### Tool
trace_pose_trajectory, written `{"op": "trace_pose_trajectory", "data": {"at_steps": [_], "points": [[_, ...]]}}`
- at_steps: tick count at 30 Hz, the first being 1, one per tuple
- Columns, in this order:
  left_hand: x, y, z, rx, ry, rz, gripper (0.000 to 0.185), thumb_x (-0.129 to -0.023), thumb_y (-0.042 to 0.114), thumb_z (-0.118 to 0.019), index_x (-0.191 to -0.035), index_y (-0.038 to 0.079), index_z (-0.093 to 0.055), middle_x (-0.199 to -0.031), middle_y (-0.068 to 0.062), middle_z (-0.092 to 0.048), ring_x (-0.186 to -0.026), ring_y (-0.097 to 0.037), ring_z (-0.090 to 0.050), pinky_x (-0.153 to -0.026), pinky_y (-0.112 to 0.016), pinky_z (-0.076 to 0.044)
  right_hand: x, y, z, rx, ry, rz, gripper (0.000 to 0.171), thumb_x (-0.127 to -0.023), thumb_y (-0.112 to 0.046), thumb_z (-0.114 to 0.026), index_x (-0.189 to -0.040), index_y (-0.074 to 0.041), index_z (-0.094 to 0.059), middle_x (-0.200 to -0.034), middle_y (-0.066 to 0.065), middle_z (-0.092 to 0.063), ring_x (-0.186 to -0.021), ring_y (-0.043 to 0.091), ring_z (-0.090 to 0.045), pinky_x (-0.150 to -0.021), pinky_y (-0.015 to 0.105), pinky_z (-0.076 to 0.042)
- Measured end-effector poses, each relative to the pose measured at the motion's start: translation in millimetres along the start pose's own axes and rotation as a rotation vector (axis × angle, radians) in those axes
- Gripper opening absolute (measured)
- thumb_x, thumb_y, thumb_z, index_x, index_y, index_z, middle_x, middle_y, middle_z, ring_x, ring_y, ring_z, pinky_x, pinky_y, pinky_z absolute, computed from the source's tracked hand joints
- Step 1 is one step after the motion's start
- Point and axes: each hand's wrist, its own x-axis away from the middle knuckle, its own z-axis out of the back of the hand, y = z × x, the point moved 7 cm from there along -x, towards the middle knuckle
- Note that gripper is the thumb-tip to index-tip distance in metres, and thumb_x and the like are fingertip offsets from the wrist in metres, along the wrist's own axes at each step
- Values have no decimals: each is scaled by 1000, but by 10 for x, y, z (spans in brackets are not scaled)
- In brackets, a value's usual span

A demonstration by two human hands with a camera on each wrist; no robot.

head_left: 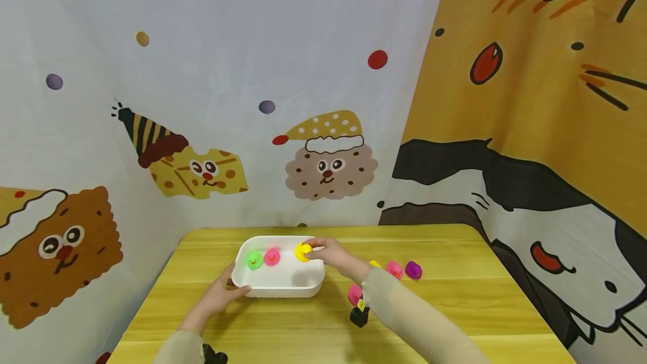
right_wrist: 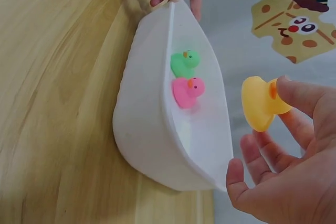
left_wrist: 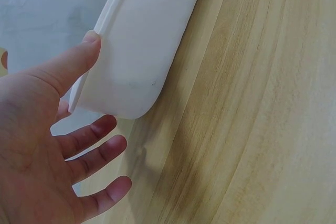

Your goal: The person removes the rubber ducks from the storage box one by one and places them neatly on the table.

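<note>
The yellow duck [right_wrist: 256, 103] hung above the right end of the white tub [head_left: 283, 292], pinched at its head between the thumb and forefinger of the right hand [head_left: 328, 253], the other fingers apart from it. It looked light and probably hollow, its smooth skin likely a soft rubber that would give under a squeeze and hardly break; the rounded body offered a fuller hold than the small head, though a light pinch seemed enough. The left hand [head_left: 221, 292] gripped the tub's left end, thumb at the rim, the other fingers spread. The tub looked like thin, fairly stiff plastic, best held by that rim. Inside, toward its left end, sat a green duck [head_left: 255, 260] and, just beside it, a pink duck [head_left: 272, 257].
</note>
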Motion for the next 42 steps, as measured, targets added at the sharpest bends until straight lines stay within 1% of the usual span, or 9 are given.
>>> {"op": "trace_pose_trajectory", "data": {"at_steps": [2, 5, 10, 13, 19, 27, 34, 40, 42], "points": [[6, 7, -4, 1, -1, 0, 87, -75, 35, -69, -139, 2, -19, -104, -16, -54, -91, -24, -50, -71, -36, -44, 48, 10, 26, 4, 0, 11, 32, -77, -22, -68, -109, -16, -62, -113, 2, -54, -98, 21, -49, -80, 50, -39], [10, 16, -7, 5, 0, -4, 88, -75, 35, -69, -139, 1, -18, -104, -17, -54, -91, -25, -50, -71, -36, -44, 115, 16, 76, 15, 9, 35, 33, -77, -22, -68, -109, -15, -63, -112, 3, -55, -97, 22, -49, -80, 44, -40], [21, 43, 1, 12, -5, -12, 88, -76, 35, -68, -139, 0, -18, -107, -19, -53, -93, -26, -50, -74, -39, -44, 255, -40, 195, 22, 36, 66, 33, -77, -20, -68, -109, -12, -63, -113, 6, -55, -90, 20, -51, -75, 36, -44], [16, 43, 1, 11, -17, -5, 88, -76, 35, -68, -139, 1, -17, -109, -20, -53, -94, -27, -50, -75, -41, -44, 319, -50, 272, 28, 44, 63, 33, -78, -19, -67, -110, -11, -62, -114, 7, -54, -86, 19, -51, -73, 35, -43], [-3, 23, -4, 18, -25, 13, 88, -76, 37, -67, -140, 4, -16, -115, -20, -50, -98, -29, -48, -76, -42, -43, 382, -4, 399, 57, 35, 65, 35, -80, -22, -65, -112, -12, -60, -114, 5, -53, -86, 19, -51, -77, 37, -43], [14, 19, -3, 8, -23, 6, 88, -76, 36, -67, -139, 2, -17, -113, -21, -50, -97, -29, -48, -77, -42, -42, 498, 17, 528, 55, 22, 47, 35, -79, -24, -66, -112, -12, -60, -112, 4, -55, -84, 19, -52, -72, 32, -44], [11, 2, -3, 0, -24, 7, 87, -77, 36, -67, -139, 3, -17, -113, -19, -50, -96, -28, -48, -76, -42, -43, 594, 100, 662, 65, 39, 44, 37, -79, -22, -66, -113, -9, -59, -114, 9, -53, -83, 18, -53, -71, 30, -47], [8, 14, -11, 14, -34, 12, 86, -77, 36, -67, -140, 5, -17, -111, -19, -52, -95, -28, -49, -73, -40, -44, 696, 198, 766, 65, 43, 27, 39, -79, -23, -66, -115, -9, -58, -113, 8, -53, -86, 19, -52, -69, 30, -47], [15, 23, -6, 18, -33, 15, 86, -77, 36, -67, -140, 5, -17, -111, -19, -52, -94, -27, -49, -72, -39, -44, 732, 207, 792, 69, 41, 36, 40, -79, -24, -66, -115, -9, -58, -114, 8, -52, -86, 19, -52, -68, 30, -47]]}}
